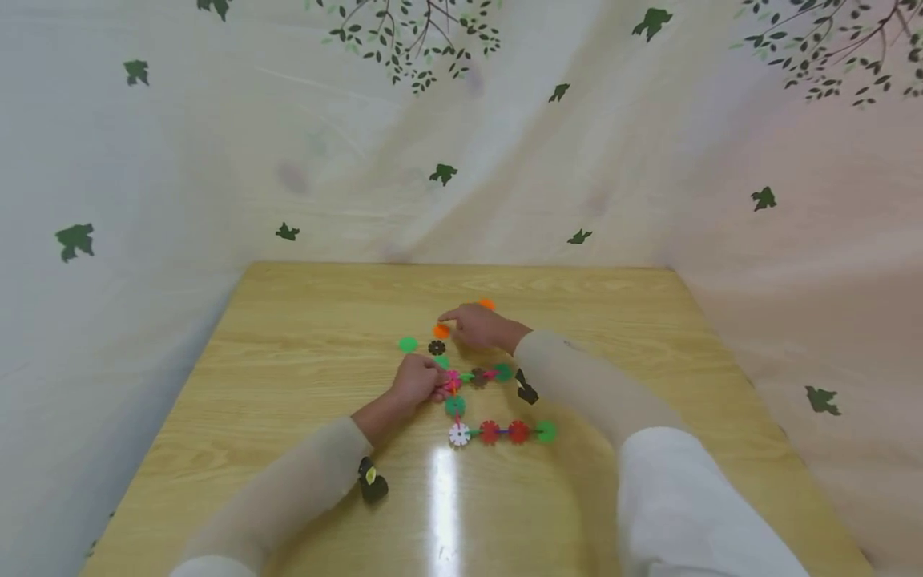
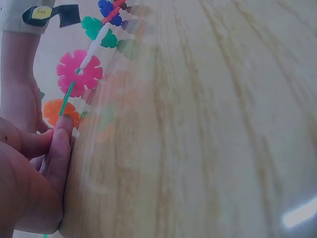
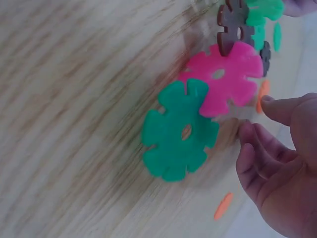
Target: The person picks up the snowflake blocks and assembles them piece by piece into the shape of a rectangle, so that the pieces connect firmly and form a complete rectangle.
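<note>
On the table lies a chain of interlocking snowflake discs. My left hand (image 1: 421, 378) is at the chain's upper left end, beside a pink disc (image 2: 79, 74). Thumb and fingers pinch a green snowflake disc (image 2: 68, 94), seen edge-on and slotted into the pink one. Farther back, my right hand (image 1: 476, 324) reaches over a loose orange disc (image 1: 441, 331), one finger stretched out and the others loosely curled. From the right wrist, that hand (image 3: 285, 153) shows no disc between its fingers; a fingertip overlaps the orange disc's edge (image 3: 263, 96).
A dark disc (image 1: 436, 348) and a light green disc (image 1: 408, 344) lie loose near the hands. Another orange disc (image 1: 487, 304) lies behind the right hand. A lower row runs from a white disc (image 1: 459, 435) to a green disc (image 1: 546, 432). Patterned cloth (image 1: 360, 176) surrounds the table.
</note>
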`<state>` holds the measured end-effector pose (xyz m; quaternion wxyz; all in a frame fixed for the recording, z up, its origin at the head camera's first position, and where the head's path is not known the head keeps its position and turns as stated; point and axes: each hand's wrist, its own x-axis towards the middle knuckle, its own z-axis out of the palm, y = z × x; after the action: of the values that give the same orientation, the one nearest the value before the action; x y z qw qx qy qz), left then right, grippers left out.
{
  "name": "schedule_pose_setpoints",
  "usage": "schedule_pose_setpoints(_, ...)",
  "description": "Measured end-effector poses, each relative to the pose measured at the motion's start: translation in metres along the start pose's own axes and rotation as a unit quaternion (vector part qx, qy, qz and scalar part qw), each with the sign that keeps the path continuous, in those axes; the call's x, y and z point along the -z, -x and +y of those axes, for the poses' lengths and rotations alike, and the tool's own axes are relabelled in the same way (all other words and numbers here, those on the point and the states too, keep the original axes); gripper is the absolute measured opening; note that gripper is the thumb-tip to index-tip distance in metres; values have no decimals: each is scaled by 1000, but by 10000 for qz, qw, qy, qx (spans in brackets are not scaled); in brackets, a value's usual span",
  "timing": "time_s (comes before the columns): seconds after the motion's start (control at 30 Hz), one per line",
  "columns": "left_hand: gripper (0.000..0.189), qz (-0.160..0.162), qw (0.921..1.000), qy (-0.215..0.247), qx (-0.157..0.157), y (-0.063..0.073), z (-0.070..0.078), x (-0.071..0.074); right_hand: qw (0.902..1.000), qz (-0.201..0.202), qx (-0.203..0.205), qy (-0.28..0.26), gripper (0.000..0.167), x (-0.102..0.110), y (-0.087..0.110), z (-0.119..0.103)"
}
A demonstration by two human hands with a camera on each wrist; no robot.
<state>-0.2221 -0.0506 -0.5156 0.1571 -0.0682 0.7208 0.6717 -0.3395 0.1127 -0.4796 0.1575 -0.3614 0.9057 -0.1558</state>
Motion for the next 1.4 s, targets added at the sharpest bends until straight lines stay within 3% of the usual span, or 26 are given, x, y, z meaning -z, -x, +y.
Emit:
schedule_pose_setpoints(0.1, 10, -108, 9999, 15, 28, 0, -2, -3, 9981, 69, -3, 616, 35, -7, -7, 0)
schedule_pose_setpoints(0.17, 10, -141, 9999, 10, 53, 0, -2, -4, 9973, 44, -66, 733, 29, -10, -9, 2)
schedule_pose_setpoints(0.37, 12, -53, 9999, -84, 29, 0, 0, 0, 9980, 153, -407, -465, 12, -4, 5, 12)
schedule_pose_setpoints(0.5, 13, -53, 9998, -151, 68, 1, 2, 2, 9865, 420, -671, -1432, 9, -4, 36, 26)
schedule_pose_setpoints(0.6, 14, -54, 9997, -206, 130, 0, 2, 2, 9754, 740, -914, -1867, 14, -8, 66, 36)
schedule_pose_setpoints(0.77, 15, -3, 9995, -248, 207, 0, 4, 2, 9617, 1234, -1232, -2114, 11, -16, 109, 45)
schedule_pose_setpoints(0.9, 14, -11, 9990, -391, 212, -1, 5, 1, 9525, 1421, -1408, -2295, 6, -21, 133, 46)
schedule_pose_setpoints(1.4, 14, -75, 9991, -308, 294, -2, 5, 1, 9487, 1811, -1295, -2245, 5, -37, 147, 45)
